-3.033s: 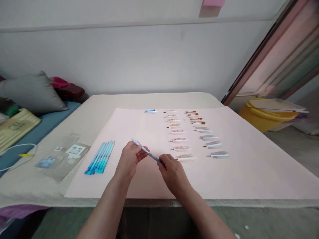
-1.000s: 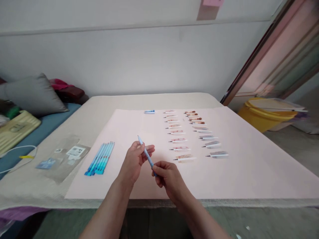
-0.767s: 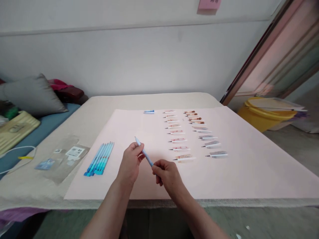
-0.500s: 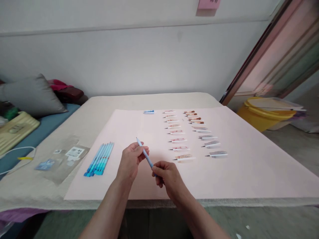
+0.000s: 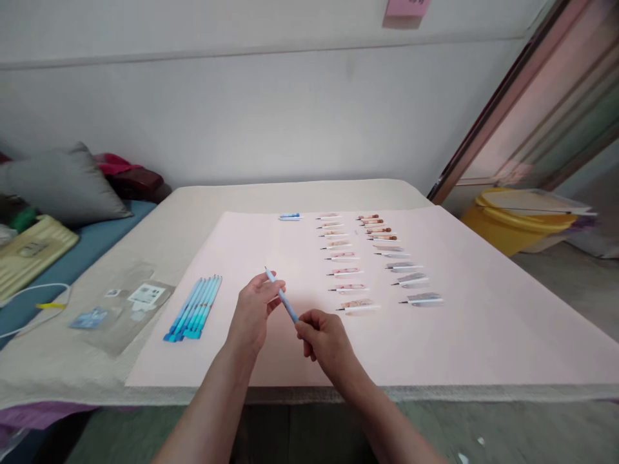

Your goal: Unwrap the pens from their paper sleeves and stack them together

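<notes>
Both hands hold a slim light blue pen (image 5: 289, 307) above the pink sheet, its dark tip angled up and to the left. My left hand (image 5: 252, 304) is closed round its front part, near the tip. The rear end is pinched between thumb and fingers of my right hand (image 5: 325, 336), which hide that end. To the left lies a group of similar blue pens (image 5: 196, 308), side by side, with darker blue ends toward me. A small blue pair of pens (image 5: 290, 217) rests at the sheet's far edge.
Right of my hands, pens with pink-patterned pieces (image 5: 343, 272) form a column. Another column holds pens with brown or grey pieces (image 5: 420, 299). A clear plastic bag (image 5: 113, 335) lies left of the pink sheet (image 5: 464, 348). Beyond the table stands a yellow bucket (image 5: 512, 225).
</notes>
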`<state>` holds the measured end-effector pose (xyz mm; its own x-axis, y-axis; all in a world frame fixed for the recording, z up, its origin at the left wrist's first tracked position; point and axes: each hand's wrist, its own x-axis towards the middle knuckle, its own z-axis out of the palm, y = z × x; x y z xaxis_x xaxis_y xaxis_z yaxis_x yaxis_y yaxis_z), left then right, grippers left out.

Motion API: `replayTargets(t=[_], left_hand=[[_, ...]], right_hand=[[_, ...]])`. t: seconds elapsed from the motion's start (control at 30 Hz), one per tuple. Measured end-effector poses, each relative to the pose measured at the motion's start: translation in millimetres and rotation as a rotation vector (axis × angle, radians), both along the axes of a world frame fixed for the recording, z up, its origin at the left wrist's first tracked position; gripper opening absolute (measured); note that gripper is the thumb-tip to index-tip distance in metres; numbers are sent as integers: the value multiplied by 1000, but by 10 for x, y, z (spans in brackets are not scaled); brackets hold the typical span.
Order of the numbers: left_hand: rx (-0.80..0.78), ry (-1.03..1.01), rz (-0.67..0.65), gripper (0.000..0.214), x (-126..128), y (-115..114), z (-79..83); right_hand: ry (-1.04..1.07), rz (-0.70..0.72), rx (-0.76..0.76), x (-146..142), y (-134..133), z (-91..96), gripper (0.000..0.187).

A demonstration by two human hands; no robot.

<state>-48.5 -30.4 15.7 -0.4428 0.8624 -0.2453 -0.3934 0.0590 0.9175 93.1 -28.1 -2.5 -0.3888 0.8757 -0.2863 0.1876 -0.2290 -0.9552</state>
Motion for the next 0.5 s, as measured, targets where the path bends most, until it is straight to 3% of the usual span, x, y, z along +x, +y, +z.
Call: replayTargets(t=[0.13, 0.3, 0.5], left_hand=[[-18, 63, 63, 36, 1, 10, -19], [14, -35, 2, 44, -11, 18, -17], [-27, 142, 25, 36, -13, 7, -26]], right_hand=[[-5, 28, 8, -12, -7, -9, 12], [125, 7, -122, -9, -13, 17, 12], [22, 37, -23, -16, 5, 2, 12]])
